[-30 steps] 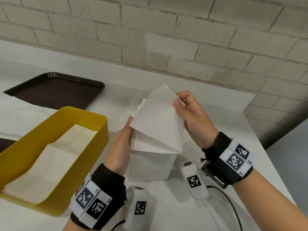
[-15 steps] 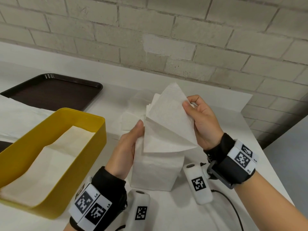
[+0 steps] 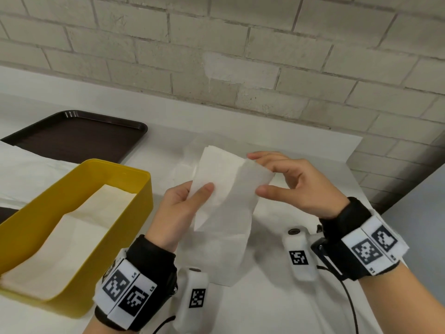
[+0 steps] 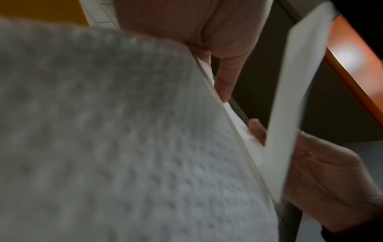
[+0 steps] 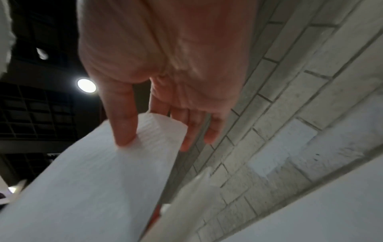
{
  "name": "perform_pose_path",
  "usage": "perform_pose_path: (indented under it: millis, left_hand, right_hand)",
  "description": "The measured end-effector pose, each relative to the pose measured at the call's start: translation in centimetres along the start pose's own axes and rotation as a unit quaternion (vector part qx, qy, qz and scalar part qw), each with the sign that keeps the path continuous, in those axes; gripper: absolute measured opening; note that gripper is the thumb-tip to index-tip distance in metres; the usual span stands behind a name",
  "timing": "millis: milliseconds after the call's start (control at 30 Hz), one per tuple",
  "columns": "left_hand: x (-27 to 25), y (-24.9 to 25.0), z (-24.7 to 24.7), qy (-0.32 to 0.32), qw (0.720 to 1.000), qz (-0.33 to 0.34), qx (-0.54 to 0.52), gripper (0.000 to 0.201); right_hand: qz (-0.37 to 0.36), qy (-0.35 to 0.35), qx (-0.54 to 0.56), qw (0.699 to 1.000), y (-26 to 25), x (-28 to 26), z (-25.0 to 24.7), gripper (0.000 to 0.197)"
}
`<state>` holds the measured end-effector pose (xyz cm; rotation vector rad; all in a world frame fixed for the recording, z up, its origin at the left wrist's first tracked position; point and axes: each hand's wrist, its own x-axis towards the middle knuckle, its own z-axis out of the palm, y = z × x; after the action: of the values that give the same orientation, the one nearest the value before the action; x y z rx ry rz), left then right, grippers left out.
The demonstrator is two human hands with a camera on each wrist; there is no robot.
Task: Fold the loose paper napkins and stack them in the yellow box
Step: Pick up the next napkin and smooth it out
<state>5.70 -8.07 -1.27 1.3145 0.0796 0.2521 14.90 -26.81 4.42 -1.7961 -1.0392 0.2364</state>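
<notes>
A white paper napkin [image 3: 224, 208] hangs as a long narrow strip above the table between both hands. My left hand [image 3: 197, 191] pinches its left edge, thumb on the front and fingers behind. My right hand [image 3: 258, 172] pinches the upper right corner between thumb and fingers. The left wrist view is mostly filled by the dimpled napkin [image 4: 103, 131]. In the right wrist view my thumb [image 5: 124, 134] presses on the napkin [image 5: 93, 180]. The yellow box [image 3: 115, 165] stands at the left with folded napkins [image 3: 72, 237] lying inside.
A dark brown tray [image 3: 72, 133] lies behind the box by the brick wall. Loose white napkins [image 3: 185, 165] sit on the white table behind my hands. A large white sheet [image 3: 24, 169] lies at the far left. The table's right edge [image 3: 356, 165] is near my right wrist.
The napkin's raised pointed flap has come down, leaving a flat narrow strip. My left thumb has moved onto its front and my right hand has shifted to the upper right corner.
</notes>
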Motion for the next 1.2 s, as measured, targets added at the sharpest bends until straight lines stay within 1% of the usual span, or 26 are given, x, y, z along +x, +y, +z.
perform_pose_path:
  millis: [67, 100, 133, 167, 200, 233, 267, 333, 400, 433, 500, 600, 667, 700, 767, 800, 867, 933, 967, 1067, 1133, 1167, 1200]
  left_hand:
    - [0.3, -0.2, 0.0, 0.018, 1.000, 0.010, 0.023, 0.011]
    - [0.4, -0.4, -0.1, 0.030, 0.998, 0.021, 0.047, 0.013]
    - [0.6, -0.7, -0.1, 0.042, 0.996, 0.028, 0.071, 0.022]
    - [0.7, -0.8, -0.1, 0.053, 0.994, 0.028, 0.090, 0.029]
    - [0.7, -0.8, 0.0, 0.063, 0.993, 0.026, 0.099, 0.034]
    - [0.6, -0.8, 0.0, 0.068, 0.992, 0.029, 0.105, 0.036]
    - [0.6, -0.7, 0.2, 0.072, 0.991, 0.036, 0.109, 0.036]
    - [0.3, -0.4, 0.4, 0.088, 0.988, 0.058, 0.111, 0.029]
    - [-0.1, 0.3, 0.9, 0.094, 0.990, 0.075, 0.079, 0.022]
    - [-0.4, 0.7, 1.2, 0.093, 0.991, 0.080, 0.052, 0.022]
    - [-0.9, 1.5, 1.8, 0.076, 0.992, 0.098, 0.024, 0.026]
    - [-1.6, 2.0, 2.7, 0.036, 0.994, 0.102, -0.018, 0.037]
    - [-1.8, 1.9, 2.9, 0.027, 0.993, 0.098, -0.064, 0.036]
    - [-1.9, 1.8, 2.8, 0.028, 0.992, 0.100, -0.073, 0.039]
    - [-2.0, 1.6, 2.7, 0.039, 0.991, 0.110, -0.070, 0.048]
    - [-2.1, 1.7, 2.6, 0.045, 0.990, 0.114, -0.068, 0.045]
    - [-2.3, 1.7, 2.6, 0.058, 0.989, 0.115, -0.076, 0.033]
    - [-2.4, 1.7, 2.6, 0.068, 0.987, 0.113, -0.089, 0.033]
    - [-2.5, 1.7, 2.6, 0.072, 0.987, 0.110, -0.096, 0.033]
    - [-2.6, 1.6, 2.5, 0.097, 0.985, 0.096, -0.103, 0.023]
    - [-2.8, 1.7, 2.6, 0.118, 0.984, 0.086, -0.101, 0.026]
    - [-2.9, 1.8, 2.7, 0.126, 0.984, 0.080, -0.100, 0.029]
    - [-3.1, 1.8, 2.7, 0.131, 0.983, 0.076, -0.102, 0.031]
  right_hand:
    - [-0.047, 0.040, 0.041, 0.997, -0.6, -0.5, 0.2, 0.025]
    - [-0.071, 0.070, 0.062, 0.993, -0.9, -0.8, 0.3, 0.020]
    - [-0.096, 0.095, 0.078, 0.988, -1.4, -1.0, 0.5, 0.012]
    - [-0.112, 0.123, 0.089, 0.982, -1.7, -1.2, 0.5, 0.015]
    - [-0.119, 0.144, 0.103, 0.977, -2.1, -1.3, 0.7, 0.020]
    - [-0.121, 0.160, 0.121, 0.972, -2.3, -1.5, 0.7, 0.021]
    - [-0.118, 0.173, 0.139, 0.968, -2.6, -1.6, 0.7, 0.021]
    - [-0.094, 0.199, 0.142, 0.965, -2.8, -1.7, 0.6, 0.024]
    - [-0.059, 0.192, 0.137, 0.970, -2.7, -1.7, 0.8, 0.022]
    - [-0.033, 0.175, 0.146, 0.973, -2.4, -1.7, 1.0, 0.021]
    - [0.033, 0.139, 0.152, 0.978, -1.8, -1.7, 1.8, 0.029]
    - [0.102, 0.125, 0.080, 0.984, -1.1, -1.3, 3.8, 0.037]
    - [0.132, 0.117, 0.043, 0.983, -0.9, -1.0, 4.7, 0.046]
    - [0.142, 0.112, 0.042, 0.983, -0.9, -0.9, 5.0, 0.043]
    - [0.152, 0.109, 0.058, 0.981, -1.0, -0.9, 5.3, 0.023]
    - [0.153, 0.105, 0.068, 0.980, -1.1, -0.9, 5.3, 0.019]
    - [0.147, 0.092, 0.083, 0.981, -1.6, -0.9, 5.4, 0.022]
    - [0.138, 0.073, 0.088, 0.984, -2.1, -0.8, 5.4, 0.022]
    - [0.132, 0.067, 0.089, 0.985, -2.3, -0.8, 5.3, 0.020]
    - [0.124, 0.072, 0.095, 0.985, -2.6, -0.7, 5.2, 0.011]
    - [0.125, 0.074, 0.091, 0.985, -2.8, -0.6, 5.6, 0.009]
    - [0.124, 0.077, 0.095, 0.985, -2.9, -0.6, 5.9, 0.012]
    - [0.120, 0.081, 0.105, 0.984, -2.8, -0.6, 6.1, 0.019]
